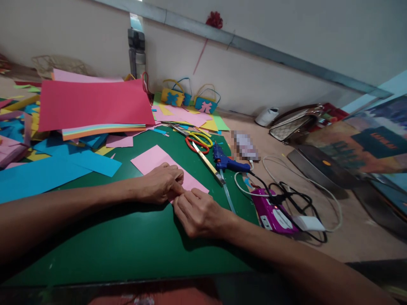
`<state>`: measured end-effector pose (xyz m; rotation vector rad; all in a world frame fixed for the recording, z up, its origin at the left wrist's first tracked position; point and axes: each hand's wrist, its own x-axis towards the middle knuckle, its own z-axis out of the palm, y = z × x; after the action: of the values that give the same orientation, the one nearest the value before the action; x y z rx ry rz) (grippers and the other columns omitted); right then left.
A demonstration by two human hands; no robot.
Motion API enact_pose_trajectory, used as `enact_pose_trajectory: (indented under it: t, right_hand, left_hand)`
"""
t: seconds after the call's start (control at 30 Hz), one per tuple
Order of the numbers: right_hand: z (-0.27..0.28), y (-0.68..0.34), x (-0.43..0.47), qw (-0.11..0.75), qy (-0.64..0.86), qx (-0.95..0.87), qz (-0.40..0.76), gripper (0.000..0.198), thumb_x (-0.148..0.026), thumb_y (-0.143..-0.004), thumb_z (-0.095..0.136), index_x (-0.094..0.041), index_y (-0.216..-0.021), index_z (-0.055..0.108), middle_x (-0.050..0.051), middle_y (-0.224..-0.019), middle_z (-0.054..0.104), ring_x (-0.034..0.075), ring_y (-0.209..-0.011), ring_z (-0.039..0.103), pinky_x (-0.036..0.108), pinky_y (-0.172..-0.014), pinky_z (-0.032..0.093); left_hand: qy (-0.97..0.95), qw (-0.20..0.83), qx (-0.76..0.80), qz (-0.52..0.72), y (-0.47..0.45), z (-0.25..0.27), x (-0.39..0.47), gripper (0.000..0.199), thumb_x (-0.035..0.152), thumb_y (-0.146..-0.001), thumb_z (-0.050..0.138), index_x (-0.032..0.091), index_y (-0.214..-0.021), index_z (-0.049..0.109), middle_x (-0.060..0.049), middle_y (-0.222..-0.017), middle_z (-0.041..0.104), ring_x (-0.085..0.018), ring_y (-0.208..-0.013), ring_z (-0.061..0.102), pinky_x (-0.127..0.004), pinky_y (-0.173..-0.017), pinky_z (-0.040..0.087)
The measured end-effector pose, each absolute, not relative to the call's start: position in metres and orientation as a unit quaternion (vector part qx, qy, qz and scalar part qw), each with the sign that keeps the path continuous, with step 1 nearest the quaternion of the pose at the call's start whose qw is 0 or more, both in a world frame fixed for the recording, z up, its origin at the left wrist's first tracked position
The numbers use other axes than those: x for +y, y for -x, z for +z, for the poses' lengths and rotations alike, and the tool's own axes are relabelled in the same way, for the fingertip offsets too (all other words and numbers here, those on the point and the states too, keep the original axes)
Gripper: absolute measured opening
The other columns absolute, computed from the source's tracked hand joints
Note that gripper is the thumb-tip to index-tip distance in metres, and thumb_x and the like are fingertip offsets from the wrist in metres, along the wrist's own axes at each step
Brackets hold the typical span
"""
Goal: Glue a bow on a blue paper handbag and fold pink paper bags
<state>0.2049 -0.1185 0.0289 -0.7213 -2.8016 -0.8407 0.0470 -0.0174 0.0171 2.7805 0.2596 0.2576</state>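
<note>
Lying on a green mat (127, 250) is a pink paper (152, 159), long, plain and flat where it shows. It slants down from the far left to the near right, and the hands hide part of it. The shiny mat sits on a tan table (333, 245). To the left are blue paper strips (41, 176) and a thick pile of paper with a red sheet (95, 103) on top. Little paper bags (173, 98) stand at the back, near a pale wall (197, 55). Just right of the pink paper are scissors (200, 142) with red and yellow handles, a cutter (206, 163) and a blue glue gun (233, 164). Farther right is a purple plug box (265, 207) with wires.

The left hand (162, 182) and right hand (200, 212) meet at the paper's near edge. Each grip is narrow, with bent fingers closed on the pink paper. The fingertips are partly hidden, so I cannot tell how hard they squeeze.
</note>
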Motion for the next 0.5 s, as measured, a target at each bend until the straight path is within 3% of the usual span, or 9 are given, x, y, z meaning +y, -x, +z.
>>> enact_pose_trajectory:
  t: [0.2,0.37,0.5]
  right_hand:
    - [0.029,-0.207,-0.119,0.066,0.247,-0.926,-0.278,0.019,-0.01,-0.086,0.045,-0.01,-0.077,0.061,0.006,-0.063,0.057,0.017,-0.058,0.05,0.032,-0.054,0.029]
    - [0.028,-0.219,-0.125,0.063,0.273,-0.921,-0.272,0.022,-0.009,-0.087,0.043,-0.011,-0.076,0.062,0.005,-0.063,0.057,0.017,-0.057,0.048,0.032,-0.056,0.031]
    - [0.027,-0.224,-0.128,0.064,0.3,-0.914,-0.265,0.025,-0.009,-0.088,0.041,-0.011,-0.076,0.063,0.005,-0.063,0.056,0.017,-0.058,0.046,0.032,-0.057,0.032]
  left_hand:
    - [-0.977,0.172,0.078,0.1,-0.047,0.015,-0.017,0.016,0.009,-0.077,0.057,0.019,-0.067,0.065,-0.002,-0.081,0.054,-0.017,-0.08,0.048,-0.032,-0.068,0.026]
    - [-0.976,0.174,0.073,0.107,-0.046,0.012,-0.015,0.023,0.02,-0.088,0.053,0.031,-0.1,0.069,-0.002,-0.081,0.053,-0.016,-0.077,0.045,-0.033,-0.068,0.025]
    - [-0.977,0.17,0.076,0.105,-0.045,0.012,-0.015,0.022,0.025,-0.09,0.053,0.033,-0.104,0.068,-0.003,-0.082,0.053,-0.017,-0.078,0.045,-0.032,-0.069,0.026]
